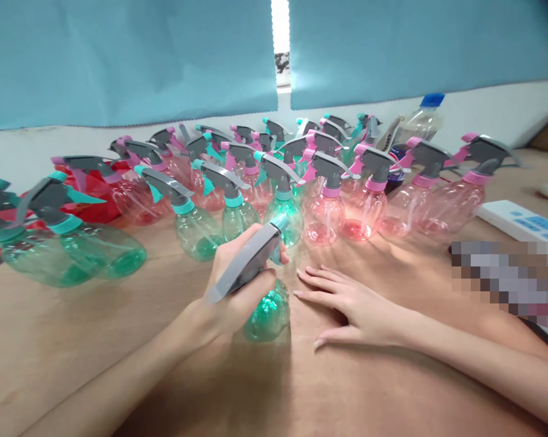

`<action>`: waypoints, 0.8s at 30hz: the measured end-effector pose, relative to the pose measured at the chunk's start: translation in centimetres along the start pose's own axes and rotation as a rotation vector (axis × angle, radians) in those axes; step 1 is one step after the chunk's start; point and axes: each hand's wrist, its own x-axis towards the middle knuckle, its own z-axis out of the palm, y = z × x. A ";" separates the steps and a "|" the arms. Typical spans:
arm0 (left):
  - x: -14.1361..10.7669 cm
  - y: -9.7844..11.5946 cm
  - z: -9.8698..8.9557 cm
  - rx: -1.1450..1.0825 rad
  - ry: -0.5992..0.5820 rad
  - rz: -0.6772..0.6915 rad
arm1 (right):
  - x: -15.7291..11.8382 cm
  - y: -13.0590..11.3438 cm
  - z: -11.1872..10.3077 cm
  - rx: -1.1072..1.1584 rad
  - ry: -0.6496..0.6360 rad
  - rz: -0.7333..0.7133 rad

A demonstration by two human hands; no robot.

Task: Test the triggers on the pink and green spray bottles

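My left hand (237, 285) is closed around the neck and trigger of a green spray bottle (268, 312), whose grey head with a teal nozzle points away from me. The fingers hide most of its collar and trigger. Palm down on the wooden table (346, 394), my right hand (351, 303) lies with its fingers spread, a little right of that bottle and holding nothing. Just beyond the hands stand another green spray bottle (285, 212) and a pink spray bottle (323, 218).
Several more green and pink spray bottles crowd the back, with two green ones (105, 249) at the left near a red bag (91, 194). A blue-capped drink bottle (419, 124) stands behind. At the right are a white box (519, 218) and a pixelated object (510, 279).
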 end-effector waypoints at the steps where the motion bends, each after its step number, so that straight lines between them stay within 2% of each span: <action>1: 0.0 0.0 0.0 0.009 0.001 0.008 | 0.0 0.0 0.0 -0.003 0.001 0.001; 9: 0.1 0.2 0.2 0.009 0.051 0.058 | 0.1 -0.2 0.0 -0.017 0.006 0.009; 18: 0.3 -0.2 0.1 -0.004 -0.027 0.033 | 0.1 -0.2 0.0 -0.052 0.032 -0.001; 24: 0.4 0.0 0.4 0.039 0.023 0.086 | 0.1 -0.2 0.1 -0.047 0.033 0.000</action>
